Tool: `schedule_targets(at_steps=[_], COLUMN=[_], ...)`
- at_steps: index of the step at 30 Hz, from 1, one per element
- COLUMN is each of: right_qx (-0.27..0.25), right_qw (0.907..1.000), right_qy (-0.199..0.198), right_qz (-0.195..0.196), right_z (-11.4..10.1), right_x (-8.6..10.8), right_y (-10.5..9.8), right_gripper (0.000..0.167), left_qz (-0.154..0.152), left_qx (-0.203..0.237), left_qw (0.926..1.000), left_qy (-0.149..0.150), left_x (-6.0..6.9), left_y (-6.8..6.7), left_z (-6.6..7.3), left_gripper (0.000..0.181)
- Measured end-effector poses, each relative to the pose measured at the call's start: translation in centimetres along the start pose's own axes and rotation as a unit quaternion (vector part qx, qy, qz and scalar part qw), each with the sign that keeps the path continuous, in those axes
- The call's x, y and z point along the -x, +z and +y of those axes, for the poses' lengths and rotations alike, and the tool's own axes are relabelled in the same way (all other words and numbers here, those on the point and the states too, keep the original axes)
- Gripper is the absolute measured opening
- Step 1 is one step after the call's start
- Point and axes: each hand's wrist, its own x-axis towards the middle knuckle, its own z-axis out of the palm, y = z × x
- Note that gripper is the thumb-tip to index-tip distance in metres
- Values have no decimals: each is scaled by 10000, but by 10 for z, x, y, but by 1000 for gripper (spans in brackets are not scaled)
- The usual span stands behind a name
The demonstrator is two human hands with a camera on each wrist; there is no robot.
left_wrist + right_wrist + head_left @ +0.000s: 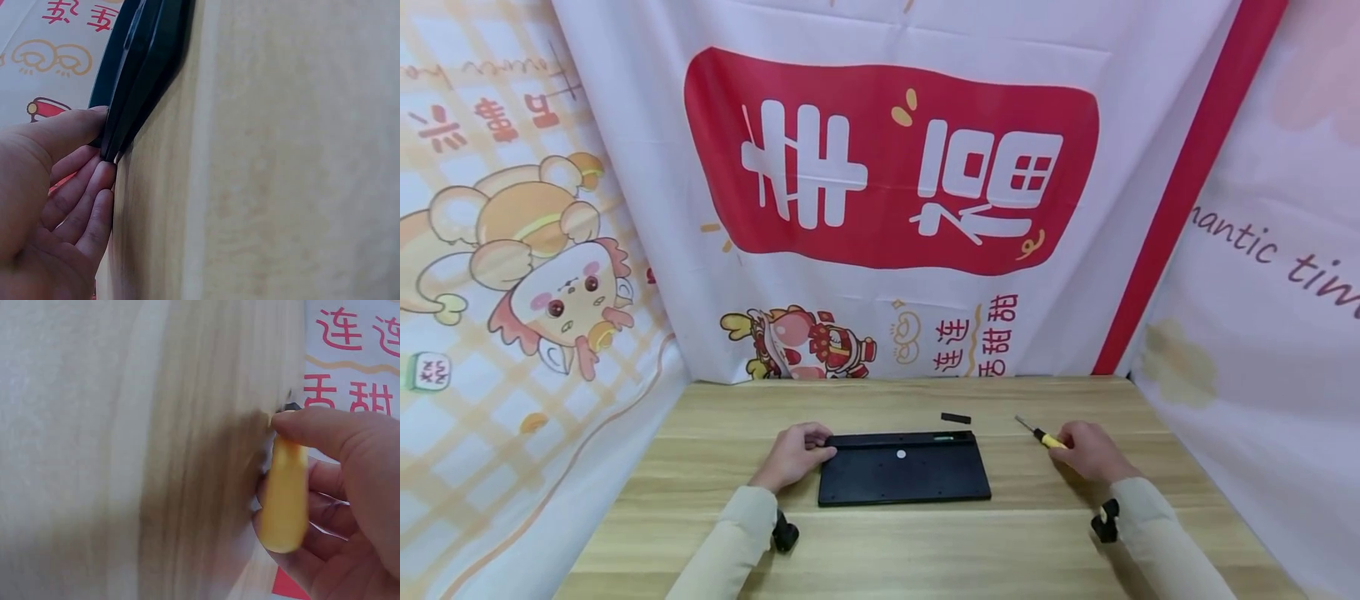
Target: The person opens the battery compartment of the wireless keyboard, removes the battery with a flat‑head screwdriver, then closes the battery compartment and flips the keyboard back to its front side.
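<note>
A black keyboard (902, 479) lies underside up on the table, with a round white sticker on it. Near its far right corner an uncovered battery slot (953, 437) shows something green inside. My left hand (792, 457) pinches the keyboard's far left corner, thumb on top and fingertips at the lower edge, as the left wrist view (69, 181) shows. To the right, my right hand (1092, 452) holds a screwdriver (1049, 439) by its yellow handle (286, 500). Its metal shaft points away to the left, apart from the keyboard.
A small black battery cover (956, 418) lies just beyond the keyboard's far right edge. The wooden table (880, 550) meets printed cloth (895, 167) at the back, with more cloth at both sides.
</note>
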Motion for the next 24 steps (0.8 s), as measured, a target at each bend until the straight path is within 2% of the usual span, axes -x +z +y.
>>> schedule_targets(at_steps=[5,8,14,20,24], right_qx=[-386,-457,-114,75,46], right_qw=[9988,9986,9990,9966,9949], right_qy=[272,228,-424,-778,-883], right_qz=[-136,-143,55,-248,-484], right_z=[-1,-4,-20,-50,-72], right_x=[0,0,-3,-7,-12], right_y=[-12,-23,-42,-54,-57], right_gripper=[7,6,8,10,10], left_qz=[-6,7,12,1,15], left_qx=[1,29,45,48,65], left_qw=[10000,10000,10000,10000,9999], left_qy=[0,-26,6,19,138], left_x=[-2,-2,-3,-3,-3], left_y=[1,0,0,0,0], left_z=[1,3,2,0,0], left_gripper=[23,22,22,22,23])
